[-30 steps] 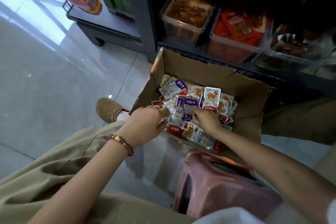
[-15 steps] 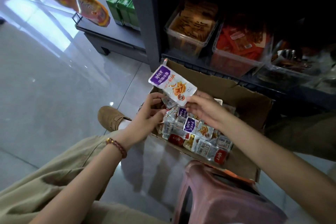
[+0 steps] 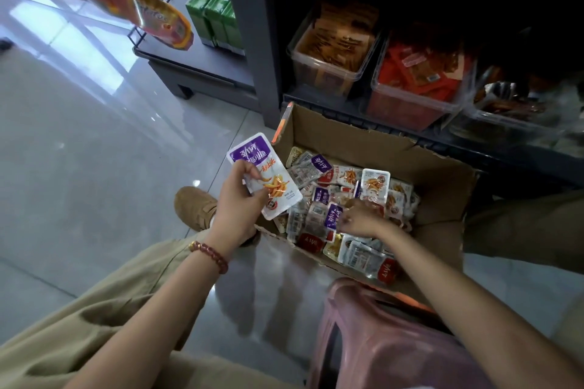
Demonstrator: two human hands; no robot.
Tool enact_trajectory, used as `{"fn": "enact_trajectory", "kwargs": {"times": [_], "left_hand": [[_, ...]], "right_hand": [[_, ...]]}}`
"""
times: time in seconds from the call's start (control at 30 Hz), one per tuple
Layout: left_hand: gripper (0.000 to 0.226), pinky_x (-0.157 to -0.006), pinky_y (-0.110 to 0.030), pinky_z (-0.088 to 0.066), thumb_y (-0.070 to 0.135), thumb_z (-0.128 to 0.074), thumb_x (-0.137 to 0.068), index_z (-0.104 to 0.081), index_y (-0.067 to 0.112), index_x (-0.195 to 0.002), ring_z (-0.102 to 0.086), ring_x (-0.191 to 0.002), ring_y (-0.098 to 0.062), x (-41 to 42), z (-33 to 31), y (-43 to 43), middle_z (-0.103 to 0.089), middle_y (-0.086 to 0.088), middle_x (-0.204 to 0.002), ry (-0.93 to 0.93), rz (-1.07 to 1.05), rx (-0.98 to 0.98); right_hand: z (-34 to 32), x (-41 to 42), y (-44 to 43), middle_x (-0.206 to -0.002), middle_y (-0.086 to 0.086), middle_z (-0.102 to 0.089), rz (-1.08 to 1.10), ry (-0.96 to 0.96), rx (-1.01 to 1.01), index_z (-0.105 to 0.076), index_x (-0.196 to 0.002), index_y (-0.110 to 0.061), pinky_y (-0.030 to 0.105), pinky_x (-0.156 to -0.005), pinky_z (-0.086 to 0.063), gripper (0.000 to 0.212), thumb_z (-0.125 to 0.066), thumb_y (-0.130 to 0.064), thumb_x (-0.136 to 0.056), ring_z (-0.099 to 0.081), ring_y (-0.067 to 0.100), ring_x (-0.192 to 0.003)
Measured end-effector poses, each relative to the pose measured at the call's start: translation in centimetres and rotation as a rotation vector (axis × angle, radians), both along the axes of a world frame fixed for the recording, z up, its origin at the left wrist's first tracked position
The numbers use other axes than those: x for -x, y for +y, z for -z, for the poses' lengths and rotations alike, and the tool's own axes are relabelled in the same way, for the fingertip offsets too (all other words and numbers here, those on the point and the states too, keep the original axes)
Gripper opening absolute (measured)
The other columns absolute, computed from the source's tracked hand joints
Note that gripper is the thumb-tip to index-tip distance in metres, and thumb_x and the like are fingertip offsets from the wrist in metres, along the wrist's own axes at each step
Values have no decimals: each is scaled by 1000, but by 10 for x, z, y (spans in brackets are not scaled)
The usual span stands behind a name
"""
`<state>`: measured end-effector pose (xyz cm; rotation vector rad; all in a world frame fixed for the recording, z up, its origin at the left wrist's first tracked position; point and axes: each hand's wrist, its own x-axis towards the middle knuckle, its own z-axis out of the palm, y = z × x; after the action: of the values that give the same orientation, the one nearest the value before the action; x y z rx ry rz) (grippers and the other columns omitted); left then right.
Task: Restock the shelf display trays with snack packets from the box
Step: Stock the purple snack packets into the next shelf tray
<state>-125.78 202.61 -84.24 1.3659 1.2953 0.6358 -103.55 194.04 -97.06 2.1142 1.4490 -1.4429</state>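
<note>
Purple-white packet (image 3: 278, 189) now passed wholly to left grip (image 3: 240, 208), pinched over box (image 3: 363, 142) left edge, right grip (image 3: 360, 219) lowered onto boxed packets (image 3: 374, 183), closure cannot tell

The one camera sits on my head and looks forward and steeply down, so my forearms run up into the frame from the bottom edge. My left hand (image 3: 237, 211), gripping a snack packet (image 3: 278, 189), lands close to the centre. My right hand (image 3: 360, 219) lies just right of it, inside the box (image 3: 347, 142). Both are near the lens. The wide angle bends the edges. The floor (image 3: 79, 136) slants away at left, and the shelf (image 3: 252, 41) with its display trays (image 3: 322, 76) fills the upper right, farther off and dim. My trouser leg (image 3: 79, 325) and a pink stool (image 3: 379, 357) crowd the bottom, nearest of all.
</note>
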Motion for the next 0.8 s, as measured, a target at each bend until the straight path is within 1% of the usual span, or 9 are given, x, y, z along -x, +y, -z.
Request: {"fn": "enact_trajectory", "kwargs": {"times": [0.07, 0.13, 0.2, 0.3, 0.4, 0.47, 0.57, 0.67, 0.8], "left_hand": [[35, -70, -35, -60, -12, -56, -85, -43, 21, -82, -62, -102, -21, 1, 0, 0, -58, 0, -108, 43, 38, -19], [34, -70, -44, -59, -10, -56, -86, -45, 23, -85, -63, -101, -21, 2, 0, 1, -58, -3, -115, 89, 79, -45], [35, -70, -44, -59, -8, -57, -86, -45, 25, -86, -62, -103, -21, 2, -1, 0, -57, -2, -118, 124, 121, -77], [30, -73, -36, -59, -5, -58, -88, -47, 23, -91, -58, -107, -20, -1, -6, 0, -55, 0, -121, 184, 177, -127], [25, -70, -30, -58, -4, -56, -89, -49, 19, -97, -55, -106, -18, -6, -12, 0, -51, 1, -121, 242, 207, -157], [25, -62, -19, -55, -3, -54, -90, -48, 19, -98, -54, -102, -15, -12, -18, 1, -49, 2, -122, 255, 230, -156], [25, -52, -9, -47, -2, -52, -92, -47, 21, -102, -52, -96, -12, -24, -27, 3, -46, 3, -124, 319, 259, -157], [28, -54, -11, -42, 0, -51, -92, -46, 24, -105, -53, -92, -11, -43, -39, 8, -47, 0, -129, 380, 272, -222], [39, -72, -25, -47, -2, -50, -90, -47, 20, -122, -53, -91, -14, -81, -72, 17, -51, -5, -127, 439, 212, -308]], "right_hand": [[18, 1, -14, -159, 3, 0, -86, -99, 137, -63, -115, -32, 56, -114, -8, 25, -54, -30, -92, 5, 37, -145], [23, 9, -22, -159, 1, 14, -85, -118, 137, -60, -121, -33, 60, -114, -1, 33, -56, -23, -90, 16, 36, -143], [25, 15, -27, -159, 0, 9, -33, -161, 50, -67, -107, -30, 61, -113, -3, 20, -56, -27, -90, 12, 34, -145], [29, 12, -26, -157, 1, -14, 42, -199, -103, -69, -85, -20, 55, -114, -20, 18, -54, -28, -91, -8, 29, -144], [25, -1, -20, -137, 4, -46, 126, -228, -284, -69, -101, -12, 40, -106, -33, 21, -52, -20, -92, -34, 24, -129], [16, -12, -12, -121, 1, -56, 139, -212, -361, -72, -99, -14, 37, -102, -34, 19, -55, -16, -91, -44, 21, -118], [-10, -30, 8, -103, -1, -61, 252, -30, -438, -75, -85, -15, 37, -94, -43, 18, -62, -2, -85, -54, 21, -104], [-63, -43, 27, -88, -11, -57, 379, 206, -475, -74, -89, -8, 26, -77, -46, 20, -61, 5, -84, -57, 13, -86], [-154, -59, 38, -89, -19, -51, 2, 107, -517, -72, -97, -17, 17, -73, -43, 23, -56, -2, -91, -52, -2, -83]]}}
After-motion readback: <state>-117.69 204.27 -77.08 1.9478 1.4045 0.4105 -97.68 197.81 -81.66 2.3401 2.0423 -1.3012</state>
